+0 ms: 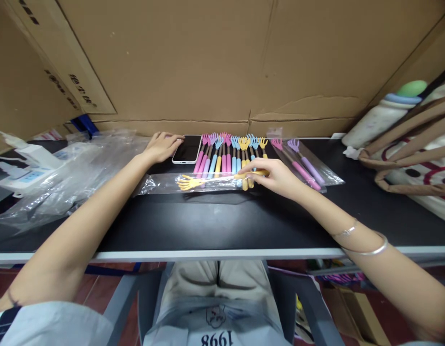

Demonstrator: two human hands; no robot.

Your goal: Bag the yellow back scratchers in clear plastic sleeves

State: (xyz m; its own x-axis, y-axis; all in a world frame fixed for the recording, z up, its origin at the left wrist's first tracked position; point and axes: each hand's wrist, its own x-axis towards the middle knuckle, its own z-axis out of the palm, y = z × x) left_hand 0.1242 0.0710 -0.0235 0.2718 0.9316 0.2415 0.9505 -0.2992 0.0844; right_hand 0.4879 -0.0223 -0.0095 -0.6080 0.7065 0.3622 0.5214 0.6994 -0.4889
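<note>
My right hand [271, 178] is closed on the handle of a yellow back scratcher [188, 182], which lies sideways with its clawed end to the left. A clear plastic sleeve [150, 185] surrounds at least its claw end. Behind it stretches a row of back scratchers [227, 154] in pink, purple, blue and yellow, claws pointing away from me. My left hand [162, 146] lies with its fingers extended beside a white-edged phone [187, 150], its fingertips at the phone's left edge. To the right, pink and purple back scratchers [305, 166] lie in clear sleeves.
Loose clear plastic bags [95, 163] cover the table's left side, against a white power strip [31, 168]. A cardboard wall [193, 62] rises behind. At right are a pale bottle [377, 120] and a bag with brown straps [420, 158]. The table's front edge [215, 254] is pale.
</note>
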